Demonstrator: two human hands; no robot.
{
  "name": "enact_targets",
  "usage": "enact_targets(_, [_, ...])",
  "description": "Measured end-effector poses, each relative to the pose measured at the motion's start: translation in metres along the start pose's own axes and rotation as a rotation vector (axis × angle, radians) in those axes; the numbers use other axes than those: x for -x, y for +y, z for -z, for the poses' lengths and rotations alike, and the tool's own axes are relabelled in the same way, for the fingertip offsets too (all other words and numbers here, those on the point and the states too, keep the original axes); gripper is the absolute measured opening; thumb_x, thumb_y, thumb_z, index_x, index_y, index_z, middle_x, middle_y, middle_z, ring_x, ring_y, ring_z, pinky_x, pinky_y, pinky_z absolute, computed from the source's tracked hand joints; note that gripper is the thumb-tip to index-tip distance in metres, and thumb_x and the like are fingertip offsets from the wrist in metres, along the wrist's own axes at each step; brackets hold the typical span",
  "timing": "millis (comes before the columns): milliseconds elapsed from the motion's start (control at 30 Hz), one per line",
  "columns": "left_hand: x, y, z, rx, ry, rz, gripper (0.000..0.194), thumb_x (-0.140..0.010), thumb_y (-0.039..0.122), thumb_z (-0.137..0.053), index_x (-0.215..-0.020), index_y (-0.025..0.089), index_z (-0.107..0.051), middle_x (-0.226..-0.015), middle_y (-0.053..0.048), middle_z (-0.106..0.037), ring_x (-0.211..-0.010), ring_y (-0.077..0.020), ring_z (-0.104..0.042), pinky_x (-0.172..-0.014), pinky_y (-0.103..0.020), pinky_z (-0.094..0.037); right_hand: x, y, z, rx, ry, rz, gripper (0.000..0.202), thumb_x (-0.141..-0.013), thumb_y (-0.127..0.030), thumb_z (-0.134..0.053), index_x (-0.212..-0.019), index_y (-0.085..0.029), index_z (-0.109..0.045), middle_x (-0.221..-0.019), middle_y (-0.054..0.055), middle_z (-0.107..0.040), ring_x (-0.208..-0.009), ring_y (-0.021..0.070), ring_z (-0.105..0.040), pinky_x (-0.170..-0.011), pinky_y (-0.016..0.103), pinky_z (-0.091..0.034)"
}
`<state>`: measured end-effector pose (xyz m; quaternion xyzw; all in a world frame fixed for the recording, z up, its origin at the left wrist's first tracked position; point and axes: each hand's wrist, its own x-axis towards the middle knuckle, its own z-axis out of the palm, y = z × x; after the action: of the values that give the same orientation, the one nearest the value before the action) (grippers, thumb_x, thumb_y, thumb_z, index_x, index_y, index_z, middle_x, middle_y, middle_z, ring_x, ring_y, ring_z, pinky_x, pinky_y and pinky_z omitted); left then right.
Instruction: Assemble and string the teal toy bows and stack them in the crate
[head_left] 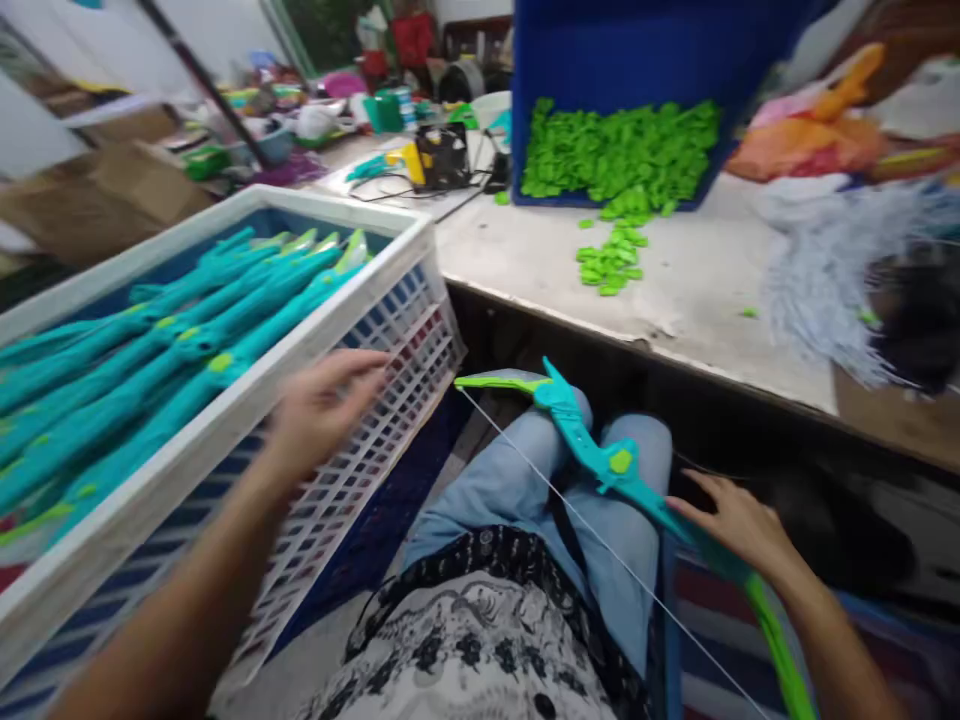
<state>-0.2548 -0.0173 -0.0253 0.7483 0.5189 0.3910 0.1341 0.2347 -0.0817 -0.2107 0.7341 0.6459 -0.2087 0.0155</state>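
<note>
A teal and lime-green toy bow (581, 425) lies slantwise across my lap, its white string (559, 492) stretched toward my body. My right hand (739, 520) is on the bow's teal lower limb, the thumb along its near side; the other fingers are partly hidden. My left hand (326, 410), blurred by motion, is held beside a white plastic crate (420, 235), clear of the bow. Its fingers point forward and nothing shows in them. Several teal toy bows (199, 340) with green parts lie stacked inside that crate.
On the worktable (510, 245), a blue bin (615, 50) lies tipped toward me, with small green pieces (622, 150) spilling out. A bundle of whitish strings (832, 260) hangs at the table's right edge. Behind the crate stands a cardboard box (142, 185).
</note>
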Motion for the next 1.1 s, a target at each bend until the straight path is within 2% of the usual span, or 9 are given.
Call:
enact_targets(167, [-0.085,0.019,-0.198,-0.295,-0.898,-0.560,0.066,-0.070,0.045,-0.072,-0.128,0.021,-0.053,-0.142,-0.015,-0.040,-0.136,-0.0367,-0.024,-0.108,-0.054,-0.024,0.024,0.021,-0.007,-0.337,-0.277,0.004,0.052,-0.069,-0.060,-0.057,-0.101,-0.019,-0.066,-0.097,0.008,-0.069,-0.087,0.0255,-0.064,-0.075,0.031,-0.048])
enact_targets(233, [-0.111,0.026,-0.250,-0.476,-1.199,-0.588,0.069,-0.067,0.046,-0.074,-0.126,0.017,-0.054,-0.131,-0.018,-0.051,-0.126,-0.0372,-0.040,-0.102,-0.050,-0.033,0.029,0.013,-0.003,-0.305,-0.207,0.029,0.043,-0.069,-0.056,-0.060,-0.090,-0.019,-0.066,-0.087,0.006,-0.068,-0.080,0.0230,-0.063,-0.070,0.029,-0.046])
enact_targets(300, [-0.129,0.030,-0.274,-0.610,-1.401,-0.589,0.065,-0.064,0.047,-0.075,-0.118,0.014,-0.059,-0.116,-0.018,-0.061,-0.108,-0.0345,-0.056,-0.089,-0.041,-0.044,0.033,0.004,0.002,-0.203,-0.113,0.032,0.040,-0.070,-0.056,-0.061,-0.086,-0.019,-0.064,-0.085,0.006,-0.066,-0.078,0.0220,-0.062,-0.066,0.028,-0.043])
enact_targets(400, [-0.132,0.024,-0.272,-0.682,-1.450,-0.620,0.062,-0.060,0.051,-0.076,-0.107,0.012,-0.063,-0.101,-0.018,-0.065,-0.089,-0.0319,-0.063,-0.072,-0.033,-0.047,0.040,-0.005,0.004,0.006,0.032,-0.014,0.042,-0.071,-0.061,-0.061,-0.083,-0.021,-0.062,-0.083,0.006,-0.063,-0.076,0.0215,-0.060,-0.062,0.027,-0.039])
enact_targets(500, [-0.116,0.002,-0.252,-0.548,-1.292,-0.669,0.056,-0.066,0.056,-0.071,-0.101,0.013,-0.062,-0.097,-0.016,-0.064,-0.085,-0.0293,-0.062,-0.069,-0.031,-0.043,0.047,-0.009,-0.003,0.190,0.246,0.007,0.049,-0.072,-0.068,-0.057,-0.078,-0.019,-0.061,-0.081,0.008,-0.060,-0.076,0.0219,-0.057,-0.063,0.028,-0.038])
enact_targets(700, [-0.080,-0.035,-0.225,-0.214,-1.029,-0.676,0.052,-0.073,0.064,-0.060,-0.095,0.017,-0.058,-0.089,-0.009,-0.062,-0.086,-0.0253,-0.056,-0.084,-0.037,-0.036,0.053,-0.020,-0.014,0.298,0.554,0.192,0.053,-0.082,-0.066,-0.046,-0.068,-0.017,-0.060,-0.067,0.007,-0.056,-0.073,0.0192,-0.049,-0.063,0.028,-0.032])
enact_targets(833, [-0.078,-0.036,-0.203,-0.069,-0.794,-0.608,0.054,-0.070,0.058,-0.067,-0.108,0.020,-0.057,-0.100,-0.010,-0.062,-0.099,-0.0286,-0.054,-0.100,-0.045,-0.027,0.057,-0.030,0.007,0.298,0.630,0.188,0.054,-0.081,-0.066,-0.046,-0.064,-0.017,-0.058,-0.066,0.006,-0.055,-0.072,0.0179,-0.046,-0.061,0.028,-0.029])
enact_targets(967, [-0.074,-0.042,-0.176,0.186,-0.155,-0.135,0.067,-0.064,0.057,-0.071,-0.117,0.019,-0.053,-0.121,-0.014,-0.054,-0.126,-0.0351,-0.037,-0.110,-0.048,-0.017,0.066,-0.038,0.049,0.364,0.782,0.117,0.054,-0.081,-0.066,-0.047,-0.060,-0.018,-0.055,-0.064,0.005,-0.054,-0.071,0.0174,-0.045,-0.060,0.028,-0.028])
enact_targets(1100, [-0.057,-0.022,-0.164,0.687,-0.164,0.462,0.066,-0.070,0.069,-0.057,-0.111,0.017,-0.056,-0.111,-0.013,-0.060,-0.116,-0.0344,-0.050,-0.103,-0.050,-0.033,0.067,-0.058,0.084,0.377,0.965,0.025,0.055,-0.079,-0.069,-0.047,-0.066,-0.017,-0.057,-0.066,0.006,-0.054,-0.069,0.0173,-0.045,-0.060,0.029,-0.028])
